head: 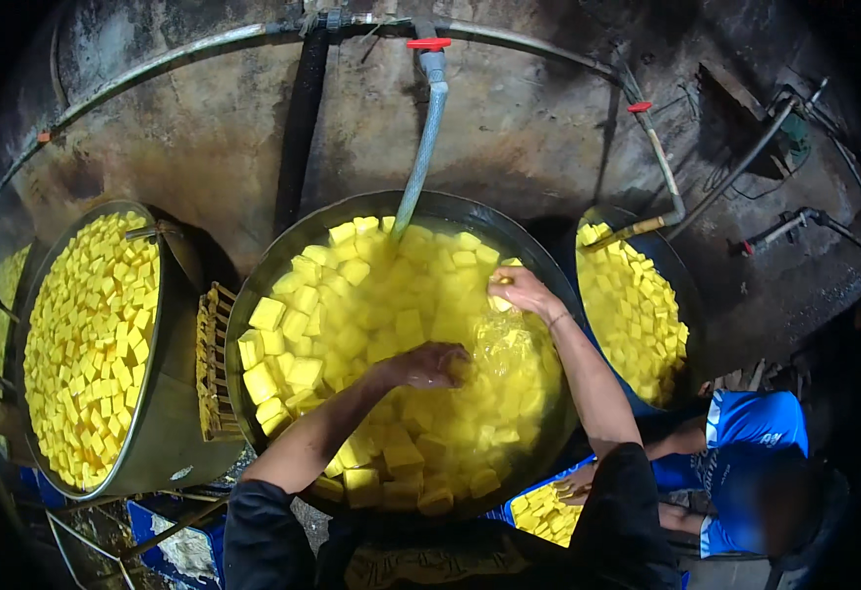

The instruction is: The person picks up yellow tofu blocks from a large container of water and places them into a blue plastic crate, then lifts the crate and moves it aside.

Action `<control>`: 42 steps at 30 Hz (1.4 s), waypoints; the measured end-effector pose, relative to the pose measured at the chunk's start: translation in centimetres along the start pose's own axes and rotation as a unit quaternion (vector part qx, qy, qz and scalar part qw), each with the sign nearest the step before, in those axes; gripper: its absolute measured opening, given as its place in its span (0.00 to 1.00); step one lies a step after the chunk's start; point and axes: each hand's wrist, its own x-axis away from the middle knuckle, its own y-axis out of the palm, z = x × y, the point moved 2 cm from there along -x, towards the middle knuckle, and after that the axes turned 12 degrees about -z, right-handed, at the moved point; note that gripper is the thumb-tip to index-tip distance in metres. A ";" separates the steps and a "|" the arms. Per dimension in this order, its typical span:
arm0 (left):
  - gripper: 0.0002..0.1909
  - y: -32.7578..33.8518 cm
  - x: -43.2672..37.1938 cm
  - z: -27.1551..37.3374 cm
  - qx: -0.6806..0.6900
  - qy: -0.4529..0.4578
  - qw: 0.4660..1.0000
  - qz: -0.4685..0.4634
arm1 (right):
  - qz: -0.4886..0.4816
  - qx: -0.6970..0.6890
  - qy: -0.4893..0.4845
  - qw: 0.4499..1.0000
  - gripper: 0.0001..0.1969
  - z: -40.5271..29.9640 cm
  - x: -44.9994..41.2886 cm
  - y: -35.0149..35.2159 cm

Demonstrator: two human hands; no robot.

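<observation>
A large round vat (311, 218) stands in front of me, filled with cloudy yellow water and yellow blocks (305, 372) that look like tofu. Near the vat's right side, my right hand (522, 287) grips a yellow block (500, 303) just at the water's surface. The water below that hand is rippled and splashing. My left hand (430, 365) is low over the middle of the vat, its fingers curled at the water. Whether those fingers hold anything is hidden. A translucent hose (424, 140) hangs down into the far side of the vat.
Tubs of yellow blocks stand left (154, 324) and right (685, 295). A yellow-stained slatted rack (216, 361) sits beside the vat. Pipes with red valves (429, 44) run along the wall. At right, a person in blue (747, 442) reaches into a blue crate of blocks (544, 516).
</observation>
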 end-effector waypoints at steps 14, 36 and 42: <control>0.19 -3.7 2.5 -0.8 0.580 0.032 0.737 0.345 | -0.068 -0.112 -0.129 0.983 0.24 3.0 -5.7 2.5; 0.15 -2.4 -1.5 0.2 0.714 0.128 0.483 0.490 | 0.105 0.093 -0.217 0.966 0.22 -15.2 2.4 6.8; 0.19 -4.0 2.1 -1.4 0.701 0.284 0.448 0.477 | -0.063 -0.207 -0.138 0.967 0.21 -14.3 -3.6 9.5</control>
